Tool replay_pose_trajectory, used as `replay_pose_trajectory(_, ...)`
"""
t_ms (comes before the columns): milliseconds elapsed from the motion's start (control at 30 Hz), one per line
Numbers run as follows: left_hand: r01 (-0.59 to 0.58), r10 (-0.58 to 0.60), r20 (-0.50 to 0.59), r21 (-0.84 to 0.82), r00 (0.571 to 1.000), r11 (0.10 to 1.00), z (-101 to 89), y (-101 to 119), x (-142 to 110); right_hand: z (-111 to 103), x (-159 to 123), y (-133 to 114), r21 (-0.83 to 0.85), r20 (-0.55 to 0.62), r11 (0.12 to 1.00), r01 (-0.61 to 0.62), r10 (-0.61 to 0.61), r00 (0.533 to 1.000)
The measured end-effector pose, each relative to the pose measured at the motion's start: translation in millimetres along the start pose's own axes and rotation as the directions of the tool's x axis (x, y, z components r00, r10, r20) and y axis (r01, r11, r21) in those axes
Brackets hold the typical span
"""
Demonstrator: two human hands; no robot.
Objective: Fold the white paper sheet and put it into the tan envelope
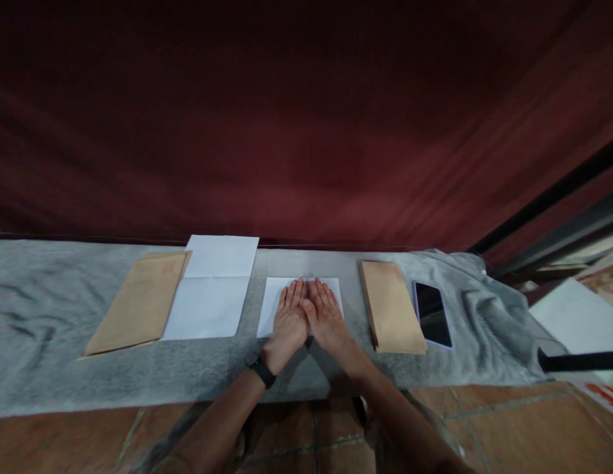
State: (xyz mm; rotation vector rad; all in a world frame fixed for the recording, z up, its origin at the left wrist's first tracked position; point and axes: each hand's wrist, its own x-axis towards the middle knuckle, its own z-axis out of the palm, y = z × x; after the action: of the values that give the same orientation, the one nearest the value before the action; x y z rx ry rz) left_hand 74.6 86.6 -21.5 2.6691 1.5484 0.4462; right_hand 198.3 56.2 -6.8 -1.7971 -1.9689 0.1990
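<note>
A folded sheet of white paper [267, 308] lies in front of me on a grey cloth. My left hand [290, 316] rests flat on it, fingers stretched out and pointing away from me. Beside it, my right hand [324, 317] also presses flat on the paper, the two thumbs meeting or overlapping in the middle. Both palms cover most of the sheet, so its centre is hidden. To the left lies a larger white sheet [214, 296] with a crease across it, its left edge partly under a brown envelope [141, 299].
A stack of narrower brown envelopes [392, 306] lies right of my hands, with a phone [433, 313] next to it. The grey cloth [187, 368] is rumpled at the right end. A dark red curtain [306, 131] hangs behind; a tiled floor [281, 438] shows below.
</note>
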Motion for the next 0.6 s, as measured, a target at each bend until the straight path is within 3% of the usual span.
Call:
replay_pose_trajectory(200, 0.044, -0.046, 0.069, 0.029, 0.997, 0.999, -4.3, -5.1, 5.1, 7.8, 13.6, 4.4, -0.102, 0.048, 0.994, -0.047, 0.052, 0.997)
replay_pose_trajectory(600, 0.173, -0.180, 0.052, 0.120, 0.982, 0.978, -20.4, -19.3, 3.8, 23.5, 8.9, 13.7, -0.243, -0.107, 0.966, -0.083, 0.058, 0.993)
